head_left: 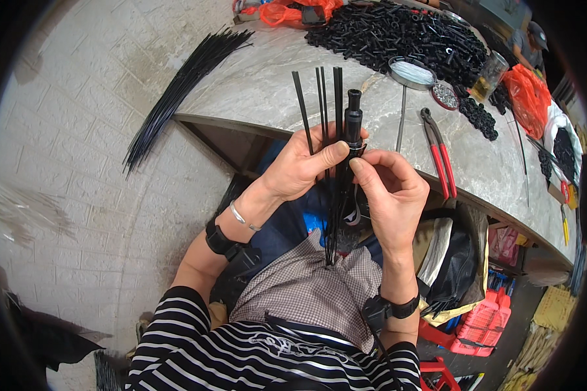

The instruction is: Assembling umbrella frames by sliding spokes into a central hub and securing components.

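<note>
My left hand [299, 164] is closed around a stepped black tubular fitting [353, 120] and several thin black rods [324, 98]. The fitting stands upright, its narrow end at the top and the thumb pressed on its lower part. Above the fingers the rods stick up in separate clusters; below, they run down toward the checked cloth [293, 277] on my lap. Just under the fitting, my right hand [398, 199] pinches with thumb and forefinger close to the left thumb. What lies between those fingertips is too small to make out.
On the grey stone-look table [274, 91] lie a black rod bundle [186, 94], a big heap of black fittings [398, 36], red-handled cutters [440, 153], a round tin [412, 73], a dish of small bits [445, 96] and a jar [489, 77]. A red plastic stool [482, 326] stands lower right.
</note>
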`<state>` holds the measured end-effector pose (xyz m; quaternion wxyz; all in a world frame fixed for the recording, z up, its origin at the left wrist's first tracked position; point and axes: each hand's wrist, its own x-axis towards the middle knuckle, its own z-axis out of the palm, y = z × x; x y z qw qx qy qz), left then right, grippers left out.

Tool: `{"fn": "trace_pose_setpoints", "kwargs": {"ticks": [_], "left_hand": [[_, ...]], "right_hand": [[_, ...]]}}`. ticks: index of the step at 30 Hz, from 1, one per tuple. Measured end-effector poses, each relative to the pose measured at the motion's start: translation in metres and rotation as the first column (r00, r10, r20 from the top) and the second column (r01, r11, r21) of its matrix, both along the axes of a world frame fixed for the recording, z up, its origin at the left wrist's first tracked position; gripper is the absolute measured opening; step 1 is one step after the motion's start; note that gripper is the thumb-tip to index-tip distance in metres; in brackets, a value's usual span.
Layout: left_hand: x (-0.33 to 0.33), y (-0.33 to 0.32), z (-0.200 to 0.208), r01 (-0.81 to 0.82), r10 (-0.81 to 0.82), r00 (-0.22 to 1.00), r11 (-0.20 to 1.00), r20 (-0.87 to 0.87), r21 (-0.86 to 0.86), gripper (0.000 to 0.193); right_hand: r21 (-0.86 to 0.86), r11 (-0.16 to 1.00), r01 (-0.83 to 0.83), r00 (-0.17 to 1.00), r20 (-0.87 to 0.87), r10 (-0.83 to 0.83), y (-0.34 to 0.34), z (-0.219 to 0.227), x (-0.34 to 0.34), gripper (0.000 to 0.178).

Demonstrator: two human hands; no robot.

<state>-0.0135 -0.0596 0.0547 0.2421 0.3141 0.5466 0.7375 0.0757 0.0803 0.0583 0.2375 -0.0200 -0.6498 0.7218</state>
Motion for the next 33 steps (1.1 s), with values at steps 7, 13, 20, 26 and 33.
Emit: {"fn": "trace_pose_setpoints", "kwargs": {"ticks": [7, 13, 20, 26, 33], "left_hand": [[0.007, 0.005, -0.002, -0.067, 0.064, 0.997, 0.994, 0.038, 0.083, 0.026], [0.011, 0.001, -0.003, -0.094, 0.086, 0.994, 0.99, 0.073, 0.108, 0.024], [0.005, -0.004, 0.002, -0.116, 0.116, 0.993, 0.992, 0.017, 0.042, 0.024], [0.013, -0.002, 0.018, -0.098, 0.098, 0.995, 0.995, 0.025, -0.01, 0.024], [0.02, -0.014, 0.006, -0.13, 0.135, 0.985, 0.99, 0.104, -0.052, 0.027]], "right_hand": [[0.106, 0.988, 0.109, 0.993, -0.059, -0.104, -0.007, 0.0, 0.0, 0.008], [0.122, 0.987, 0.105, 0.994, -0.037, -0.101, -0.011, 0.001, 0.001, 0.009], [-0.009, 0.999, 0.053, 0.999, 0.004, -0.053, -0.01, 0.001, -0.009, 0.009], [-0.034, 0.997, 0.075, 0.997, -0.005, -0.075, -0.009, 0.018, 0.002, 0.008], [0.151, 0.984, 0.097, 0.994, -0.065, -0.088, -0.015, -0.008, -0.001, 0.013]]}}
